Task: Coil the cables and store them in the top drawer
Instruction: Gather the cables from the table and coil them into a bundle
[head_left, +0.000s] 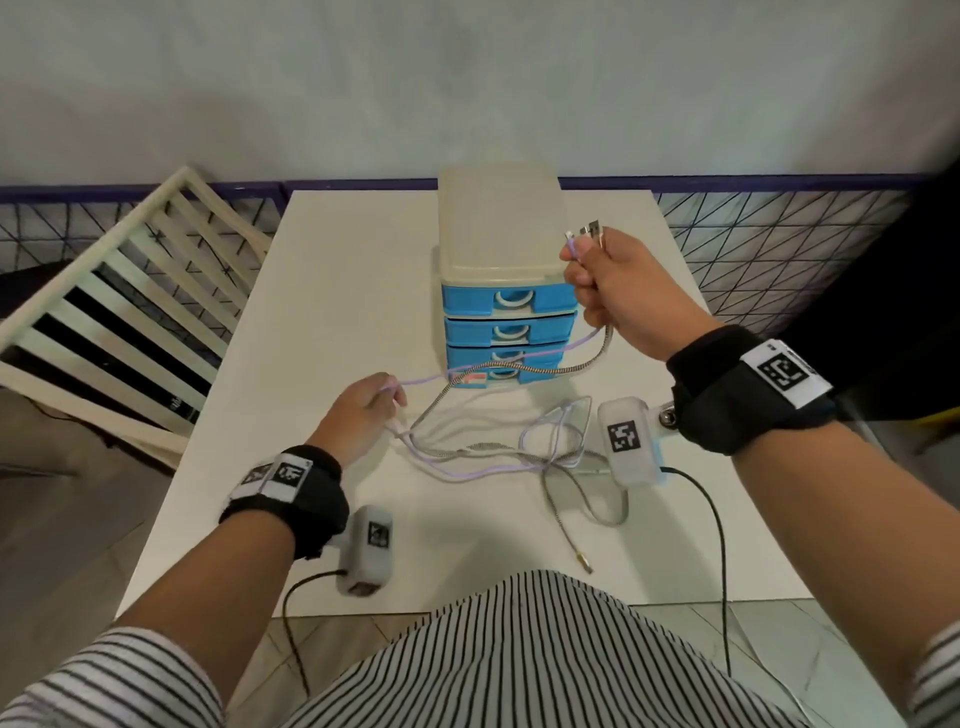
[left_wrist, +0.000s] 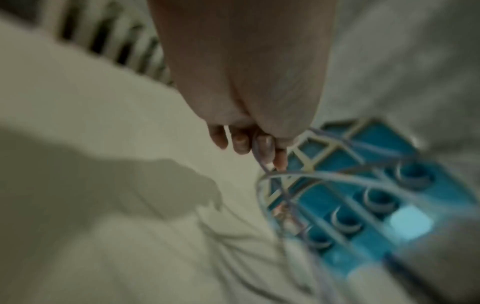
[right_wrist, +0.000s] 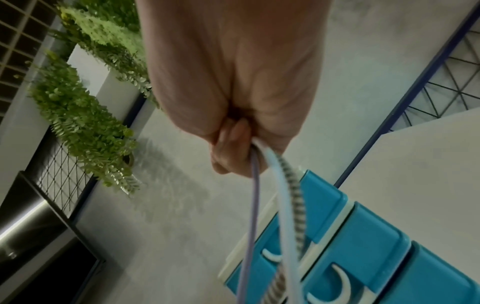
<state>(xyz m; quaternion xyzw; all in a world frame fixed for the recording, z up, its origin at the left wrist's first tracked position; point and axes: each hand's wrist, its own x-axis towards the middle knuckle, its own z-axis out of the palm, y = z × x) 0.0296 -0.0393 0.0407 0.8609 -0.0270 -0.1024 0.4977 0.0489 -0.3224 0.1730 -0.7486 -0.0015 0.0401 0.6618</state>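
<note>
While the right hand (head_left: 618, 291) grips the plug ends and the left hand (head_left: 363, 415) seemingly pinches the cables (head_left: 498, 447), most cord sprawls uncoiled on the table (head_left: 332, 270); the top drawer (head_left: 509, 300) remains shut.

Your left hand (left_wrist: 241, 82) reaches down over the pale tabletop (left_wrist: 91, 123), its fingertips (left_wrist: 265, 150) pinching a thin lilac cable (left_wrist: 324, 176) that loops in front of the blurred blue plastic drawer unit (left_wrist: 405, 197) with its curved white handles.
</note>
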